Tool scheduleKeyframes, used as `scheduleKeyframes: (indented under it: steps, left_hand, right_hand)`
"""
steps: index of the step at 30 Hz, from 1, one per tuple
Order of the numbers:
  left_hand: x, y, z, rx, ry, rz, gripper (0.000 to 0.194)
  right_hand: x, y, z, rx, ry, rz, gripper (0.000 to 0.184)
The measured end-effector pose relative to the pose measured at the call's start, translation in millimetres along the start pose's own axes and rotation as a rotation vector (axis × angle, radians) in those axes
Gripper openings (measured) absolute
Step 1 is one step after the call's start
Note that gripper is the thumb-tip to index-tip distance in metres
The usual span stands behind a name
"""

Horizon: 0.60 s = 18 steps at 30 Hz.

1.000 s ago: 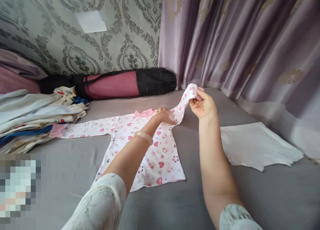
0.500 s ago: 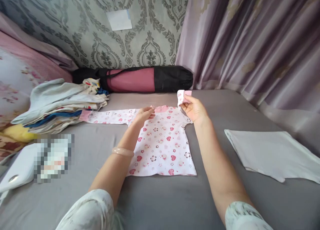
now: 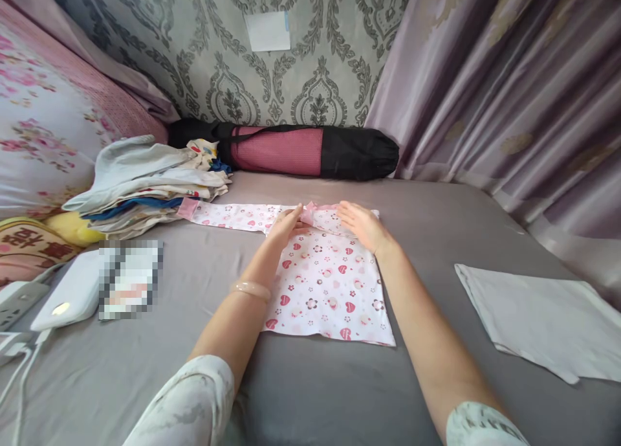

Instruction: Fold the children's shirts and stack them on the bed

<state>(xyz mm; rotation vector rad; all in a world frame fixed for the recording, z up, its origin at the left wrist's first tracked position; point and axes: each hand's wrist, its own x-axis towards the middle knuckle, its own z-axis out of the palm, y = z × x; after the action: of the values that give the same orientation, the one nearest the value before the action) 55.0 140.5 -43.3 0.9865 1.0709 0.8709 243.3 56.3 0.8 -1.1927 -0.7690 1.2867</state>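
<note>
A small white shirt point(image 3: 320, 290) with pink hearts and flowers lies flat on the grey bed sheet, its pink collar at the far end. One sleeve point(image 3: 233, 217) stretches out to the left, ending in a pink cuff. The other sleeve point(image 3: 326, 220) is folded inward across the upper chest, its pink cuff near the collar. Beside that cuff, my left hand point(image 3: 287, 227) rests on the shirt with fingers extended, partly hiding the left shoulder. My right hand point(image 3: 363, 227) lies flat over the folded sleeve, fingers stretched and holding nothing.
A clothes pile point(image 3: 150, 184) stands at the back left. White folded fabric point(image 3: 538, 316) lies to the right. Along the wall is a black and pink rolled bag point(image 3: 281, 149). A white device point(image 3: 72, 294), a power strip point(image 3: 19, 303) and cables sit at the left.
My right hand has brought the raised sleeve inward, laid it across the chest and let go of it. My left hand stays near the collar. The view has shifted slightly left.
</note>
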Motion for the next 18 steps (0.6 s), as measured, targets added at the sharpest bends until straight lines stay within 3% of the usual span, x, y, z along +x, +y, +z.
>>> scheduleKeyframes:
  steps: [4,8,14,18]
  left_hand:
    - [-3,-4,5.6,0.124,0.090,0.074,0.056]
    - [-2,-8,12.7,0.247,0.118,0.242,0.069]
    - [-1,-1,12.2,0.212,0.015,0.566,0.038]
    - [0,4,0.3,0.160,0.124,0.592,0.035]
  right_hand:
    - [2,-27,-34,0.021,0.150,-0.111,0.026]
    - [-2,-40,-59,-0.009,0.257,-0.176,0.030]
    - [-1,-39,-73,0.007,0.322,-0.153,0.029]
    - [2,-33,-73,0.024,0.359,-0.142,0.028]
